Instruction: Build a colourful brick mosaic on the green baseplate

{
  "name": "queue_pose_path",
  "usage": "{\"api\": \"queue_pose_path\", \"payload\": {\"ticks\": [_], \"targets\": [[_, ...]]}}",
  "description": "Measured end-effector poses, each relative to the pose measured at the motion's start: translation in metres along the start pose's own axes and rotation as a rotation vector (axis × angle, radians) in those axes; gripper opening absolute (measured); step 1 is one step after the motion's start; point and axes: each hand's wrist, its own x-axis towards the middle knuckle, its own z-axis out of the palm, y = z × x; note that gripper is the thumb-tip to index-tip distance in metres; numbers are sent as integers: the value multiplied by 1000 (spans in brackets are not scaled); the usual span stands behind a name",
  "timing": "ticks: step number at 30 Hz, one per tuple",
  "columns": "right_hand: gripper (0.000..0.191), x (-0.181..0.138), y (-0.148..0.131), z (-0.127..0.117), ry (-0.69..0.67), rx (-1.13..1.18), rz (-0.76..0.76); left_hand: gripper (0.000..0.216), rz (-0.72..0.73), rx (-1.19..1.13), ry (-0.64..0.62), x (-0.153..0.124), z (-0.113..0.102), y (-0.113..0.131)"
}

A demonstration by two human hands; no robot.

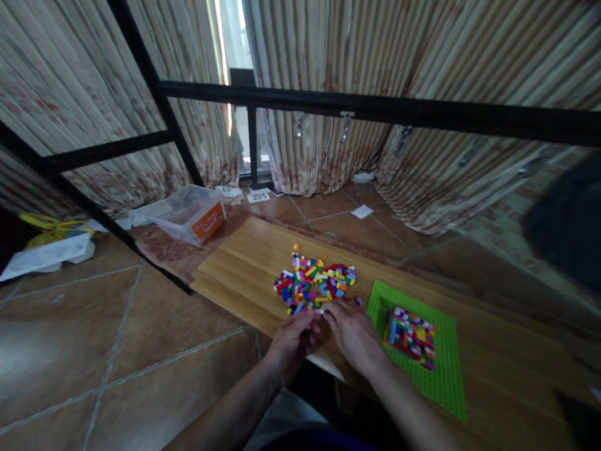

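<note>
A pile of small coloured bricks [313, 282] lies on the wooden table [244, 263]. To its right sits a green baseplate [446, 369] with a block of mixed-colour bricks [410, 335] built on it. My left hand [293, 341] and my right hand [353, 333] meet at the near edge of the pile. Their fingers are curled and pinched together around a small white piece [320, 311] that I can barely make out.
A clear plastic box with an orange label [192, 214] stands on the tiled floor beyond the table's left end. A black metal frame [375, 109] crosses in front of striped curtains. Papers and a yellow object [47, 225] lie at the far left.
</note>
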Motion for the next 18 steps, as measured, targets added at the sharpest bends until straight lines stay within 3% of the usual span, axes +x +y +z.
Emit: {"api": "queue_pose_path", "payload": {"ticks": [4,10,18], "targets": [[16,-22,-7,-2,76,275,65,30,58,111,-56,0,7,-6],[18,-43,0,9,200,783,337,31,90,176,-66,-4,16,-18],[23,-73,6,19,325,1088,535,30,-33,182,-156,-6,19,-43]]}}
